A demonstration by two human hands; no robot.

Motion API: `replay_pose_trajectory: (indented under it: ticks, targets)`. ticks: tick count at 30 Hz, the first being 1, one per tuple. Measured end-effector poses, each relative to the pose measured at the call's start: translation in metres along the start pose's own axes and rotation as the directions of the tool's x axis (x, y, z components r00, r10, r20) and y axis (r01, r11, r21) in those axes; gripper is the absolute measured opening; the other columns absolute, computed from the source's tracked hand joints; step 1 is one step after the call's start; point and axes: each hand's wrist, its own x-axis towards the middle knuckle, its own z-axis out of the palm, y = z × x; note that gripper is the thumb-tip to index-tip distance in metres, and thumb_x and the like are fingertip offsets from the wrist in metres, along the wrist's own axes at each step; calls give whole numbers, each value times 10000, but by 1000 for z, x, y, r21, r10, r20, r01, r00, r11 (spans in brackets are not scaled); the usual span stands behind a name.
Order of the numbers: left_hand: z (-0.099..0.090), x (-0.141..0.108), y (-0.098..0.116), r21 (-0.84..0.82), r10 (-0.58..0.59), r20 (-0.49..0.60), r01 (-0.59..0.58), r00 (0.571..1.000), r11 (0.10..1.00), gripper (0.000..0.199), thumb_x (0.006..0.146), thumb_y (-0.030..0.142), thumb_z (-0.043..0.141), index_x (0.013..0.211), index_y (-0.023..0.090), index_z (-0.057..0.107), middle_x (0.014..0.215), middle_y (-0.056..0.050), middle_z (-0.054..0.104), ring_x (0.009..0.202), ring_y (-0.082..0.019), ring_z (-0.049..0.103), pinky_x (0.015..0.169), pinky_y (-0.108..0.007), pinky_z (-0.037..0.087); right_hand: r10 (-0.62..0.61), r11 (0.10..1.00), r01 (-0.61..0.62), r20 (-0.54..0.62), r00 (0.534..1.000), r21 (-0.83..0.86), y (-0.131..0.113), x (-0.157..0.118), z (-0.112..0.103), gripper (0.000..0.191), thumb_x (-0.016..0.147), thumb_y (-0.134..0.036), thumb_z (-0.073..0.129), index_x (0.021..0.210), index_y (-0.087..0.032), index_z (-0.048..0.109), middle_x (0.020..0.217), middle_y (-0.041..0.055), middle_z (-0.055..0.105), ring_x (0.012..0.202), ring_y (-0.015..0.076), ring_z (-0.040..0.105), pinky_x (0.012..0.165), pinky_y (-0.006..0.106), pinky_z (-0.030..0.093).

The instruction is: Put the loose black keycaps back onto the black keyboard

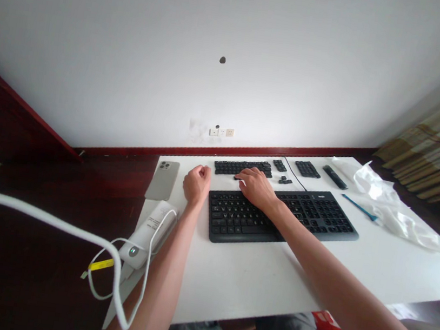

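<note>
A black keyboard (246, 230) lies on the white table, with its key field facing up. Behind it, black keycaps (225, 167) are laid out in rows, with smaller groups of keycaps (307, 169) further right. My right hand (256, 185) reaches over the keyboard's back edge, its fingertips closed on a small black keycap (237, 177) just in front of the rows. To the left of the keyboard, my left hand (196, 183) is curled into a fist above the table; whatever may be inside it is hidden.
On the left lie a phone (162, 181) and a white power bank (152, 226) with a white cable (72, 229) looping close to the camera. At the right are a dark stick-like object (334, 177), a blue tool (359, 207) and a clear plastic bag (397, 212). A wall stands behind.
</note>
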Motion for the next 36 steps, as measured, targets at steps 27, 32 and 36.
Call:
replay_pose_trajectory:
  ticks: [27, 32, 36]
  targets:
    - [2, 1, -3, -6, 22, -12, -22, 1000, 1000, 367, 953, 363, 506, 617, 218, 479, 641, -3, 594, 588, -147, 381, 618, -289, 234, 77, 516, -160, 141, 987, 842, 8, -21, -27, 277, 813, -334, 796, 1064, -217, 801, 1036, 43, 809, 991, 223, 749, 969, 373, 573]
    - [1, 0, -2, 17, 19, -11, -18, 1000, 1000, 368, 954, 355, 507, 613, 218, 479, 646, -9, 602, 589, -152, 392, 619, -296, 224, 53, 262, -277, 273, 961, 924, 5, -46, -40, 393, 703, -423, 880, 1029, -216, 809, 1079, 59, 805, 1047, 232, 741, 1026, 402, 554]
    - [1, 0, -2, 15, 23, -18, -22, 1000, 1000, 367, 948, 356, 512, 609, 219, 479, 652, -19, 619, 593, -157, 409, 622, -295, 227, 57, 307, -306, 304, 951, 901, 9, -60, -42, 402, 699, -427, 880, 1027, -205, 810, 1044, 62, 808, 1008, 233, 747, 975, 382, 567]
